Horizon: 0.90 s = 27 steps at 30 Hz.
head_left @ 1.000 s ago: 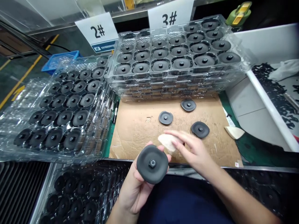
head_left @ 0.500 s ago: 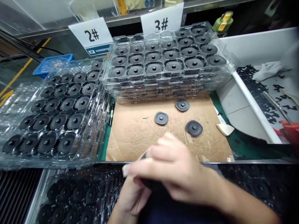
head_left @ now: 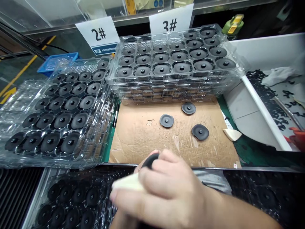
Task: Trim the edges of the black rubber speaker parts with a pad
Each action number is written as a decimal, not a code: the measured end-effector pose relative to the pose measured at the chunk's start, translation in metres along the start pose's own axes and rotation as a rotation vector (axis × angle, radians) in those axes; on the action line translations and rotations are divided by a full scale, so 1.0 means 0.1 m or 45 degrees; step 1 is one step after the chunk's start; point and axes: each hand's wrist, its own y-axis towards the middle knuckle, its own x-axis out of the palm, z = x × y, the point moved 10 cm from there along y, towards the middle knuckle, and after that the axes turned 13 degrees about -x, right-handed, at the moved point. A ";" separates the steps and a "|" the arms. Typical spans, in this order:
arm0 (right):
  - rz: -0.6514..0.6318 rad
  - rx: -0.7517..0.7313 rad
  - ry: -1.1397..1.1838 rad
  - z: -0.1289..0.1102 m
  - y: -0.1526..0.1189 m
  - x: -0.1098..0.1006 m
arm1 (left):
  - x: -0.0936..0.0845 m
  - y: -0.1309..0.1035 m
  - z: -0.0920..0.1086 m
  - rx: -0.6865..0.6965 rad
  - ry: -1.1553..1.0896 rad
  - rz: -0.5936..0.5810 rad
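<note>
Fingers of the right hand (head_left: 170, 187) are closed on a pale wedge-shaped pad (head_left: 128, 183), low in the centre of the frame, over a dark disc (head_left: 150, 160). Behind them, the left hand (head_left: 138, 167) seems to support that disc, though its grip is too hidden to tell. Judging by this pose, the person is rubbing the disc with the pad; the stroke calls for a steady disc and light, even contact around its rim. Outward, three loose discs (head_left: 166, 121) lie apart on the cardboard sheet (head_left: 133, 136), and a second pale wedge (head_left: 232, 135) sits at its right edge. Filled clear trays stand at left (head_left: 78, 121) and upper centre (head_left: 162, 70). Blur softens the right hand, which covers most of the disc and any contact with the pad. A red-handled tool (head_left: 297, 138) is cut off at the right edge; the lower-left tray (head_left: 71, 203) is dim, and the lower-right corner nearly black.
</note>
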 end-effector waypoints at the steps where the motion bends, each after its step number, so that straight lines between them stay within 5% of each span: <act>1: 0.007 -0.038 0.087 0.00 0.00 0.02 | 0.04 0.01 0.02 0.001 -0.021 -0.039; 6: 0.282 0.640 0.227 0.84 -0.50 -0.01 | 0.22 -0.01 0.13 -0.016 -0.094 -0.212; 10: 0.136 0.802 0.241 1.07 -0.98 0.46 | 0.27 -0.04 0.17 -0.047 -0.180 -0.365; 13: 0.046 0.780 0.231 1.06 -1.18 0.73 | 0.21 -0.03 0.18 -0.039 -0.212 -0.361; 15: 0.049 0.798 0.207 1.05 -1.19 0.69 | 0.20 -0.02 0.18 -0.027 -0.219 -0.350; 19: 0.238 0.833 0.137 0.88 -0.86 0.20 | 0.21 0.00 0.19 0.023 -0.208 -0.266; 21: 0.378 0.669 0.125 0.61 -0.56 -0.05 | 0.18 0.01 0.17 0.030 -0.191 -0.188; 24: 0.243 0.334 0.182 0.18 -0.20 -0.01 | 0.12 0.03 0.15 0.016 -0.166 -0.098; 27: 0.005 0.324 0.282 0.12 -0.13 0.23 | 0.05 0.02 0.22 0.111 -0.178 -0.066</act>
